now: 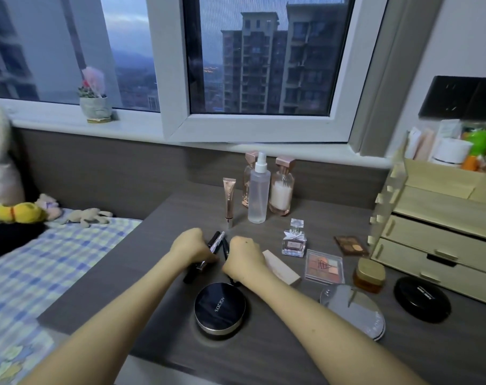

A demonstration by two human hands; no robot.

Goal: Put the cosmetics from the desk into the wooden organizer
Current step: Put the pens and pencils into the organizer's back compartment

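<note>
Head view: left hand [190, 247] fisted, fingers curled round a bunch of slim sticks [218, 240], black and silvery ones, tips poking up past the knuckles, low ends on the desk [264, 357]. Right hand [243, 257] just beside it, knuckles up, fingers curled down onto the same bunch; fingertips hidden behind the back of the hand. Wooden organizer [436, 232] stands at the desk's right edge, well apart from both hands, two drawers closed, top tier holding jars and tubes. The rest of the cosmetics are out on the desk: black cushion compact [220, 308] between the forearms, pale pink box [282, 268] touching the right wrist side, small perfume bottle [294, 240], clear eyeshadow palette [324, 266], brown palette [350, 245] near the organizer, gold-lidded jar [369, 275], silver round compact [352, 311], black round compact [422, 298] just beside the lower drawer. At the back stand a rose-gold tube [229, 201] upright, a clear spray bottle [259, 190], and two amber perfume bottles [282, 190] beside and behind it. Left of the desk is a bed with a checked sheet [28, 273] and plush toys [17, 212]; a potted plant [94, 98] stands on the windowsill.
</note>
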